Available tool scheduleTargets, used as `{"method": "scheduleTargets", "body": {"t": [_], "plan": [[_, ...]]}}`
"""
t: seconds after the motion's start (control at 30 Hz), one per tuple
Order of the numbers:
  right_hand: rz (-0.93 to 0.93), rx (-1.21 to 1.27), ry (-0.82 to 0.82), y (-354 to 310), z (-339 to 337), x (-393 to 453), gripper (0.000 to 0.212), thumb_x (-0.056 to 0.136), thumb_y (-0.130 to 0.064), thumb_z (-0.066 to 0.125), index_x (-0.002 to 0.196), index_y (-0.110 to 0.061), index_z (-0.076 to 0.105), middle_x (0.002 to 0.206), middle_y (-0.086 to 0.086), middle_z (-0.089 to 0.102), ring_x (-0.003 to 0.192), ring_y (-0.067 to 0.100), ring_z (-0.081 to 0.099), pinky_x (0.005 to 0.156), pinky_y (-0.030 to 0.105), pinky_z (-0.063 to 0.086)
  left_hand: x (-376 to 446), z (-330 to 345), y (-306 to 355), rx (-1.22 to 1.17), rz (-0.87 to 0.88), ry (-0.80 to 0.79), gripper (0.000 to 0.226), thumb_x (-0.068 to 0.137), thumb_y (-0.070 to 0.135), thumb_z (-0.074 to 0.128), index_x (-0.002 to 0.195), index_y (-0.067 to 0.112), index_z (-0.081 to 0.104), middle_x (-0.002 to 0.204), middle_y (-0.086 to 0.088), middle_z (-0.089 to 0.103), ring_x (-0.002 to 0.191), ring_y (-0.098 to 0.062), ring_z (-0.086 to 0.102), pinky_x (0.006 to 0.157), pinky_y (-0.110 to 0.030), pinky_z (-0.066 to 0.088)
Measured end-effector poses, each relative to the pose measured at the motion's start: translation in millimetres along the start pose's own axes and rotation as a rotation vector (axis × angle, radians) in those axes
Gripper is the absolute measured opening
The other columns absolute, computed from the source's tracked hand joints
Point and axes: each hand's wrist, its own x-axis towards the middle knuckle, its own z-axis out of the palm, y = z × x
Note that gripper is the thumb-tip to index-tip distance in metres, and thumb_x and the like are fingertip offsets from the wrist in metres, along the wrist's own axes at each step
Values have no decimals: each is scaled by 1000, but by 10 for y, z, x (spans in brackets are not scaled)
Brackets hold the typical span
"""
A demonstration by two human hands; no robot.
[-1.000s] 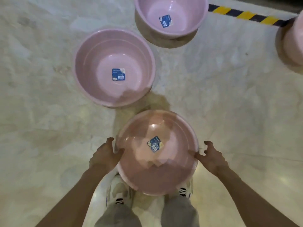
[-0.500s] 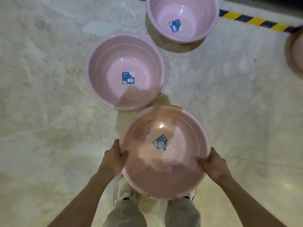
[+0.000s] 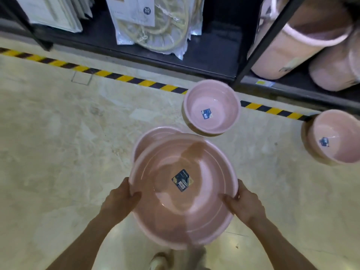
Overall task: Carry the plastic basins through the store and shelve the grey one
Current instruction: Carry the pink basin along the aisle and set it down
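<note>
Above the floor, left hand (image 3: 118, 199) and right hand (image 3: 246, 204) clasp the pink basin (image 3: 183, 191) by its rim

Basin (image 3: 183, 191) glossy smooth plastic; floor (image 3: 58, 152) polished, probably marble.

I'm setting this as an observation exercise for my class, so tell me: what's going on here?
A person holds a pink basin by its rim, left hand on one side and right hand on the other, above a second pink basin on the store floor. Two more pink basins sit by the striped floor tape, before a dark shelf. No grey basin is visible.
</note>
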Motion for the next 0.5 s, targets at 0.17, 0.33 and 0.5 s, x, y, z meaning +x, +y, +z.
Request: {"method": "scheduleTargets", "body": {"t": [0.17,0.33,0.5], "plan": [[-50,-26,-15,-499,-70,619,67,80,-64,55,141,-50,28,98,-9,72,90,23,68,79,42,56,496,-319,154,-79,-25,20,41,93,31,66,129,18,51,101,-9,70,92,-35,65,81,-40,53],[-37,-68,-41,-704,17,1208,67,82,-64,55,141,-49,27,99,-6,70,95,26,67,82,43,54,1015,-341,184,-90,-69,-27,42,92,40,67,126,22,52,103,-4,69,97,-31,65,86,-44,54],[-6,-46,-78,-691,263,1653,64,78,-61,53,138,-51,31,100,-7,68,92,25,65,83,43,54,1572,-216,112,-36,-61,-99,54,91,42,65,140,26,48,119,-3,67,107,-29,63,91,-43,52]]}}
